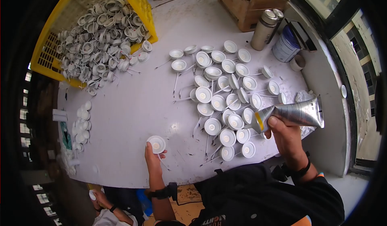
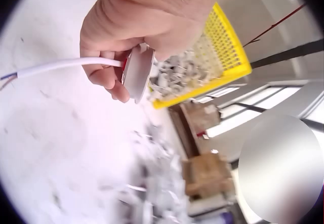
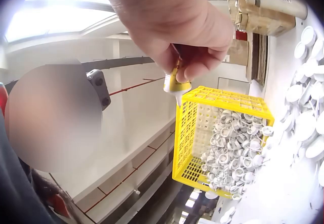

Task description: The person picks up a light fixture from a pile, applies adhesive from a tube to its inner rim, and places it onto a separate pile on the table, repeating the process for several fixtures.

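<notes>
The left hand [image 1: 153,161] holds a round white lamp part [image 1: 156,144] above the table's front area, its cable hanging down. In the left wrist view the fingers of the left hand [image 2: 121,41] grip the edge and back of the white part [image 2: 138,74], and a white cable ends in blue and brown wires. The right hand [image 1: 287,139] grips a silver tube [image 1: 298,112] with a yellow band, its nozzle pointing left over the grouped lamp parts [image 1: 227,137]. In the right wrist view, the right hand [image 3: 177,31] pinches the tube's yellow and white nozzle end [image 3: 177,84].
A yellow crate [image 1: 142,8] full of white parts lies at the back left. Small white domes [image 1: 83,123] line the left side. Flasks [image 1: 264,30], a blue-white can [image 1: 285,44] and a cardboard box [image 1: 238,10] stand at the back right. Another person's hands [image 1: 102,200] show below left.
</notes>
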`<state>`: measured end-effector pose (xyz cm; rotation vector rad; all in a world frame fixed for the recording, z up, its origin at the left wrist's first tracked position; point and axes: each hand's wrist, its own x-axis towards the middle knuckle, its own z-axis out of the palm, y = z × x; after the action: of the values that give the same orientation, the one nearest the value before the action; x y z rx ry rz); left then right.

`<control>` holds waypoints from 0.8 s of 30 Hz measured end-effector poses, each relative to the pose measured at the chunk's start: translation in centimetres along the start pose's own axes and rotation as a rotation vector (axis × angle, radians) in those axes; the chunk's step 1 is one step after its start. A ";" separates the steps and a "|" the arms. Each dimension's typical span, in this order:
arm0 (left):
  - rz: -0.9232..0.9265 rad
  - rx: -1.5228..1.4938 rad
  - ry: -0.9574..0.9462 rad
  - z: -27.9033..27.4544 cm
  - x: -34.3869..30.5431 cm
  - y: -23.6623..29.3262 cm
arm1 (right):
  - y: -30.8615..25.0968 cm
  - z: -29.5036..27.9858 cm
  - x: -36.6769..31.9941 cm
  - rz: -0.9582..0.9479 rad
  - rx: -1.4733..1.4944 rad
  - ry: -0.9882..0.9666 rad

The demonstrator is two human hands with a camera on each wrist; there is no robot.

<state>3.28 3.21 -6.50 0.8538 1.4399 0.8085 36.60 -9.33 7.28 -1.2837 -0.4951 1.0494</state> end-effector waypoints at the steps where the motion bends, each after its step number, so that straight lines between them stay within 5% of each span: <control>1: -0.030 0.100 0.105 -1.7 1.4 -1.1 | 0.1 0.0 0.0 -0.011 0.012 -0.011; 5: -0.036 0.375 0.274 -8.8 7.4 -6.9 | 0.2 0.1 0.4 -0.045 0.049 -0.081; 7: 0.187 0.709 0.632 -11.3 9.7 -10.0 | 0.2 0.0 0.6 -0.045 0.064 -0.088; 8: 0.185 0.713 0.634 -10.4 9.1 -9.1 | 0.2 -0.1 0.6 -0.059 0.091 -0.087; 10: 0.615 1.164 0.841 -5.2 6.6 -5.3 | 0.2 -0.2 0.7 -0.061 0.131 -0.078; 12: 0.503 0.536 0.310 1.2 5.1 -3.2 | 0.3 0.3 1.1 -0.046 0.138 -0.066; 15: 0.311 0.487 -0.194 9.5 4.6 -2.9 | 0.3 0.6 1.6 -0.021 0.121 -0.061; 18: 0.166 0.560 -0.221 15.2 6.2 -2.8 | 0.6 0.3 1.7 -0.007 0.079 -0.082; 20: 0.054 0.873 -0.261 16.8 7.4 -3.0 | 0.5 0.2 1.6 -0.002 0.055 -0.081; 24: 0.113 0.921 -0.208 16.1 9.1 -4.8 | 0.6 -0.2 1.5 -0.016 0.029 -0.069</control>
<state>19.05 8.71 -15.77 1.6632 1.5756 0.0769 37.27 -8.24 6.28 -1.2188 -0.5400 1.0868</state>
